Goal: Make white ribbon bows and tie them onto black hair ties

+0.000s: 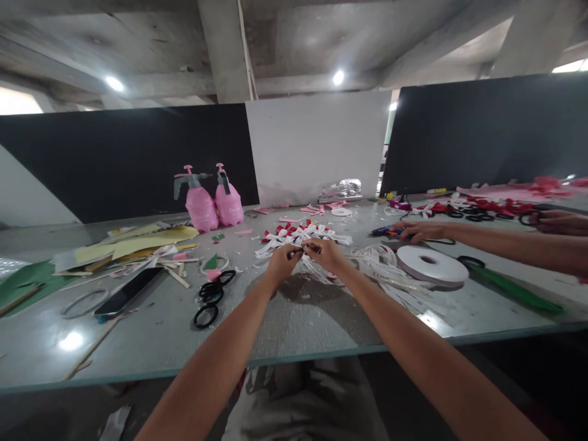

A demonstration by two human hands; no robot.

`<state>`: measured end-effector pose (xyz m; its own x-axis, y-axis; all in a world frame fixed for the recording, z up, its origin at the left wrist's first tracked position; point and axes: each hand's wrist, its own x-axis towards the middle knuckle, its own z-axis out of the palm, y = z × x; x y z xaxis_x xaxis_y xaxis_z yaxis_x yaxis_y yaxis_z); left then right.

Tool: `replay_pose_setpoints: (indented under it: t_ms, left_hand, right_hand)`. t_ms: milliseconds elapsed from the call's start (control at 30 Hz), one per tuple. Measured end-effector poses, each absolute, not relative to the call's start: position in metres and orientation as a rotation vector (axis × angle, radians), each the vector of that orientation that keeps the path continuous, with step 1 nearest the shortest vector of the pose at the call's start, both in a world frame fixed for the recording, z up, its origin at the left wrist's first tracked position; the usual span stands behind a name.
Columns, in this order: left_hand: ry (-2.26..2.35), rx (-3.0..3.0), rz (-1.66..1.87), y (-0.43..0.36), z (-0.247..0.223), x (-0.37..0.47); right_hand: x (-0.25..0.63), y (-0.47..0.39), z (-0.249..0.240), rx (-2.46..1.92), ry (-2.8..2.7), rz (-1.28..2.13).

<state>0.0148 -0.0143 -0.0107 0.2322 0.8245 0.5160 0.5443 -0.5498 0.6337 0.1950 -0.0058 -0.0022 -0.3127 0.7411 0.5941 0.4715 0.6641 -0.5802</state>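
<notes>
My left hand and my right hand meet over the table, fingertips almost touching. Both are closed in a pinch on a thin white ribbon, most of it hidden by the fingers. Just beyond them lies a pile of white and red ribbon bows. To the right of my right hand are loose loops of white printed ribbon and a roll of white ribbon lying flat.
Left are black-handled scissors, a phone and paper scraps. Two pink spray bottles stand behind. From the right, another person's hand reaches in near a blue-handled tool. A green strip lies at right.
</notes>
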Motion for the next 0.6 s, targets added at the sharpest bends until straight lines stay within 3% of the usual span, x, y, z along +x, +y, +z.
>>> replay_pose_setpoints:
  t_ms: [600]
  left_hand:
    - [1.268, 2.118, 1.288, -0.01, -0.0112, 0.0145]
  right_hand:
    - [0.1928, -0.0061, -0.0024, -0.91, -1.993, 0.363]
